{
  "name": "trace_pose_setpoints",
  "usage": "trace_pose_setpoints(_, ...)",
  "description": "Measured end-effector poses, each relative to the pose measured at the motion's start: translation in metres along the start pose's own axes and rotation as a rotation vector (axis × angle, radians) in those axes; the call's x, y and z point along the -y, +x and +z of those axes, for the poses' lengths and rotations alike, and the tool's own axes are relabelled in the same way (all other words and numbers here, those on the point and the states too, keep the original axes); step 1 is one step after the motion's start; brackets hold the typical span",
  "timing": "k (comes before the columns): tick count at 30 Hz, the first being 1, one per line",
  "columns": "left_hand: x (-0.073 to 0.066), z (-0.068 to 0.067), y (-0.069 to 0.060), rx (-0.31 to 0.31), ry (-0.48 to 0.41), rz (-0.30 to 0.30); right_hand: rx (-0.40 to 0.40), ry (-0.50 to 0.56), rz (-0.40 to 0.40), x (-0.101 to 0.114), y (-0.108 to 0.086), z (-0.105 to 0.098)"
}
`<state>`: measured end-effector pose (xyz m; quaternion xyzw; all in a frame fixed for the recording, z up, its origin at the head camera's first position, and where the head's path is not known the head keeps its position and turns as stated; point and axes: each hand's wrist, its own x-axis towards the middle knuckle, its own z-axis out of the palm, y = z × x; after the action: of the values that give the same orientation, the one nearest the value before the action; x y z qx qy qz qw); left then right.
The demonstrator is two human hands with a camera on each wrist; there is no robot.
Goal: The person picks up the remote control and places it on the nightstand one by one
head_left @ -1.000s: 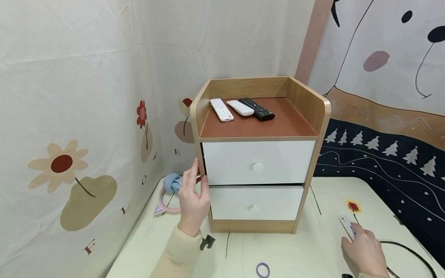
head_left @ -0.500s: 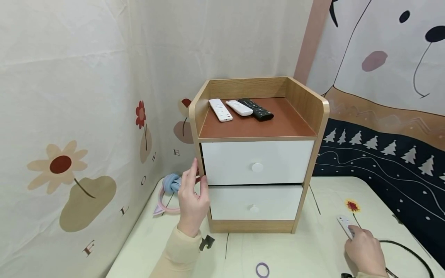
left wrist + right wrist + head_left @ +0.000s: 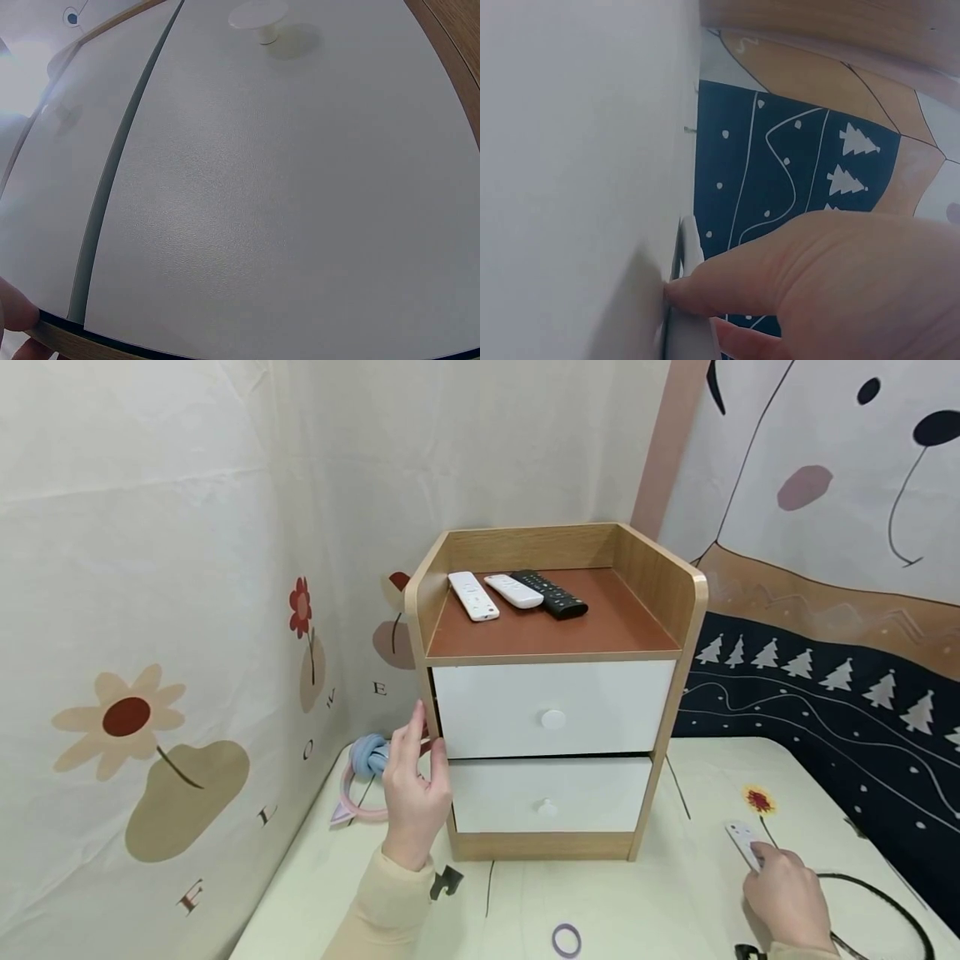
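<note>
A small wooden cabinet point(image 3: 543, 846) with two white drawers stands on the table. My left hand point(image 3: 414, 802) rests against its left side edge, fingers fairly straight and pointing up. In the left wrist view the thumb point(image 3: 15, 309) lies on the front edge beside the drawers. Over at the right, my right hand point(image 3: 789, 897) pinches a white remote control point(image 3: 742, 843) low at the tabletop. The right wrist view shows that remote point(image 3: 690, 341) close to the table surface; the hand hides part of it. Whether it touches the table I cannot tell.
On the cabinet's top shelf lie two white remotes, one at the left point(image 3: 474, 597) and one in the middle point(image 3: 514, 592), plus a black remote point(image 3: 551, 595). A purple ring point(image 3: 566, 941) lies in front. A blue and pink headband point(image 3: 369, 756) sits behind my left hand.
My right hand and its remote have shifted very slightly left, and the thumb seen a second ago is now hidden. My left hand stays at the cabinet edge. The view has drifted a little.
</note>
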<state>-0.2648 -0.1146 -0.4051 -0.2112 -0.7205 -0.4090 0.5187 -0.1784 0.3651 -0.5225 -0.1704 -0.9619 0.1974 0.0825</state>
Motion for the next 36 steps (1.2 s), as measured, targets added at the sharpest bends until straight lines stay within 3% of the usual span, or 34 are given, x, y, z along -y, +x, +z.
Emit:
trace_pose_setpoints(13,-0.002,-0.002,-0.001,0.040,-0.015,-0.067,-0.132,0.052,-0.009,0.016,-0.003,0.003)
trace_pose_setpoints(20,-0.001,-0.001,0.000,0.017,-0.014,-0.039,-0.307,0.083,-0.139,0.029,-0.006,0.000)
trace_pose_setpoints(25,-0.004,-0.002,0.000,0.033,-0.033,-0.062,-0.397,0.109,-0.218,0.037,-0.010,-0.008)
trace_pose_setpoints(31,-0.005,-0.002,0.000,0.032,-0.028,-0.061,-0.428,0.135,-0.210,0.060,-0.018,-0.026)
trace_pose_setpoints(36,-0.003,-0.002,0.000,0.019,-0.028,-0.055,-0.580,0.221,-0.254,0.084,-0.027,-0.043)
